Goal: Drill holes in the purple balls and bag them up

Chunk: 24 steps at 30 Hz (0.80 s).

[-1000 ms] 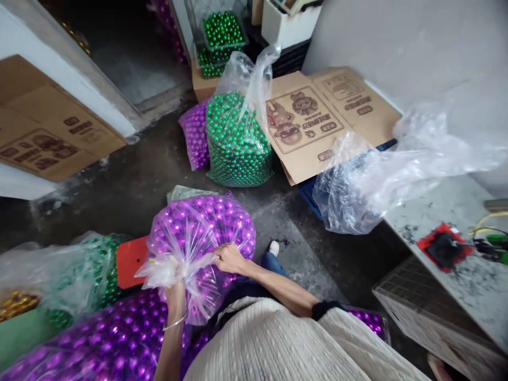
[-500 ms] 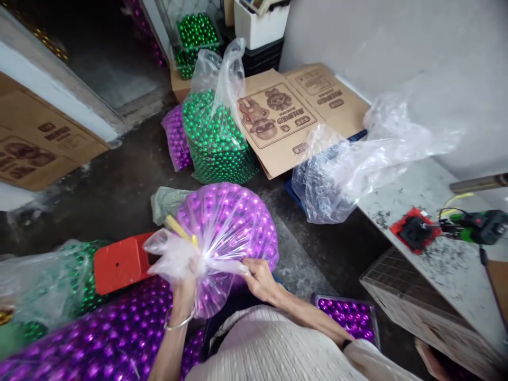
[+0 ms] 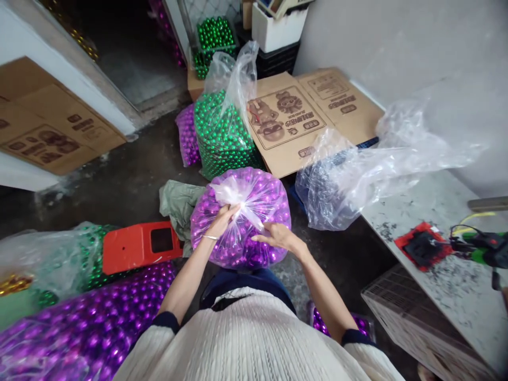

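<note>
A clear plastic bag (image 3: 264, 190) full of shiny purple balls stands in front of me, its neck gathered and twisted on top. My left hand (image 3: 223, 219), with a bracelet at the wrist, is closed around the gathered neck. On the other side, my right hand (image 3: 277, 235) pinches a twisted end of the plastic between thumb and finger. Folds of white-looking film hide part of the left fingertips. Behind the bag lies a crumpled grey-green sack (image 3: 180, 203).
At left, a red plastic piece (image 3: 127, 248) rests by a large bag of purple balls (image 3: 99, 323). Ahead stands a bag of green balls (image 3: 222, 132) beside flattened cardboard (image 3: 289, 116). A workbench (image 3: 456, 296) with a black-and-green tool (image 3: 486, 246) is at right.
The bag of purple balls has become more upright, its neck now on top and centred. Both hands have moved with it, away from my body. The yellow strip by the neck no longer shows.
</note>
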Tool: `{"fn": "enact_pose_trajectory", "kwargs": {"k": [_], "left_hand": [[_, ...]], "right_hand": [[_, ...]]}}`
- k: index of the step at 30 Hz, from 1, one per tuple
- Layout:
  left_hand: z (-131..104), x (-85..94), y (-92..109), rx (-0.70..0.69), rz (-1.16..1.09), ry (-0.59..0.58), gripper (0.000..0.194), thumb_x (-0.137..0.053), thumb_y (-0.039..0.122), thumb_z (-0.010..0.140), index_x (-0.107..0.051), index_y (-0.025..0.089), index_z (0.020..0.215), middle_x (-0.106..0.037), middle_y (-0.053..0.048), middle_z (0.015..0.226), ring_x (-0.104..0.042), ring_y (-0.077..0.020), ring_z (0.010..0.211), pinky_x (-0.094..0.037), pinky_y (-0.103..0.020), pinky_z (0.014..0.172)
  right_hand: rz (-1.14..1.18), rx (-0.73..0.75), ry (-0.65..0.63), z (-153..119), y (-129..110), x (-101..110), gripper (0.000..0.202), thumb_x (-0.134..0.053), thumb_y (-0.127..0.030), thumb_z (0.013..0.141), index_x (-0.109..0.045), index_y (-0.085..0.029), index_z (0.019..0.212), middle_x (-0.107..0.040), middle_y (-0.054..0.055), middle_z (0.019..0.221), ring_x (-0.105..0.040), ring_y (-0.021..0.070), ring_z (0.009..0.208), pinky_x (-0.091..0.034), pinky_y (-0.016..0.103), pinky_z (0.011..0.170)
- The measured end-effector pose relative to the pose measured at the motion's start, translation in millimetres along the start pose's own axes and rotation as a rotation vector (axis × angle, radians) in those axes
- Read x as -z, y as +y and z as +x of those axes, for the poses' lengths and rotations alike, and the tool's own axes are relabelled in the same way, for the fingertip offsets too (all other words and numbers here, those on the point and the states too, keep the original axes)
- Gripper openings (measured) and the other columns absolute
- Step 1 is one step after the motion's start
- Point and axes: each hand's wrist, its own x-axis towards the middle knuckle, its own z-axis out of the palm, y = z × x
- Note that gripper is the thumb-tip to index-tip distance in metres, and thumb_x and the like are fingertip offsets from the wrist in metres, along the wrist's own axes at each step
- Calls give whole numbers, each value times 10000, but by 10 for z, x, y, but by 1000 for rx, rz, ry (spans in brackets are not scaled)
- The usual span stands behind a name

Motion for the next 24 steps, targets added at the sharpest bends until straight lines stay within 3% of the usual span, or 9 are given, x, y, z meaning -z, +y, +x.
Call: {"fn": "enact_pose_trajectory", "kwargs": {"k": [2, 5, 7, 10, 13, 15, 18, 21, 24], "left_hand": [[-21, 105, -34, -50, -15, 7, 284, -801, 338, 702, -570, 177, 746, -486, 62, 646, -434, -60, 559, -351, -187, 542], [-45, 186, -85, -102, 59, 77, 251, -768, 332, 743, -573, 178, 784, -528, 57, 663, -470, -76, 587, -378, -202, 590], [-55, 206, -122, -164, 175, 113, 230, -765, 324, 765, -620, 176, 865, -612, 30, 727, -552, -114, 672, -431, -228, 672], [-84, 247, -201, -254, 335, 141, 254, -785, 359, 765, -657, 183, 896, -693, -22, 817, -638, -201, 839, -481, -297, 824], [-150, 337, -329, -295, 303, 171, 366, -828, 400, 709, -656, 191, 955, -730, -66, 965, -660, -254, 985, -482, -355, 944], [-216, 406, -427, -293, 120, 251, 529, -860, 409, 645, -632, 203, 1074, -722, -75, 1110, -651, -259, 1082, -474, -370, 997], [-328, 419, -556, -121, -264, 280, 581, -767, 571, 699, -636, 201, 1128, -724, -87, 1140, -665, -266, 1089, -511, -394, 962], [-425, 180, -680, 111, -396, 155, 595, -621, 717, 780, -706, 169, 994, -746, -114, 995, -695, -265, 976, -543, -382, 861], [-487, -285, -855, 94, -296, 186, 509, -847, 501, 663, -718, 169, 1027, -749, -65, 955, -687, -216, 927, -527, -321, 852]], "right_hand": [[64, 17, 106, 222, -76, 217, 540, -563, -734, 865, -674, -208, 822, -675, 39, 723, -628, 189, 678, -474, 305, 704], [262, 92, 368, 719, -280, 344, 538, -470, -662, 945, -680, -217, 1162, -717, 101, 1166, -667, 243, 1075, -502, 378, 964], [404, 159, 318, 1040, -432, 254, 603, -555, -648, 902, -602, -228, 1331, -639, 105, 1361, -599, 254, 1254, -468, 410, 1078], [482, 204, 137, 1251, -562, -20, 629, -659, -624, 831, -635, -207, 1302, -687, 99, 1276, -631, 268, 1202, -489, 444, 1073], [450, 276, 190, 1063, -497, -232, 397, -574, -537, 922, -734, -213, 1086, -743, 86, 1137, -674, 256, 1115, -505, 457, 1052], [406, 372, 254, 831, -360, -296, 326, -497, -440, 986, -745, -237, 1048, -751, 81, 1153, -671, 243, 1161, -491, 463, 1080], [236, 550, 139, 546, -93, -346, 307, -459, -301, 1006, -730, -254, 1144, -751, 84, 1197, -629, 241, 1271, -477, 499, 1108], [61, 663, -72, 382, 186, -410, 379, -432, -182, 988, -691, -254, 1255, -719, 93, 1280, -556, 241, 1368, -487, 518, 1106], [46, 676, -228, 249, 483, -411, 403, -471, -164, 956, -665, -224, 1305, -666, 116, 1367, -502, 249, 1424, -462, 538, 1148]]}}
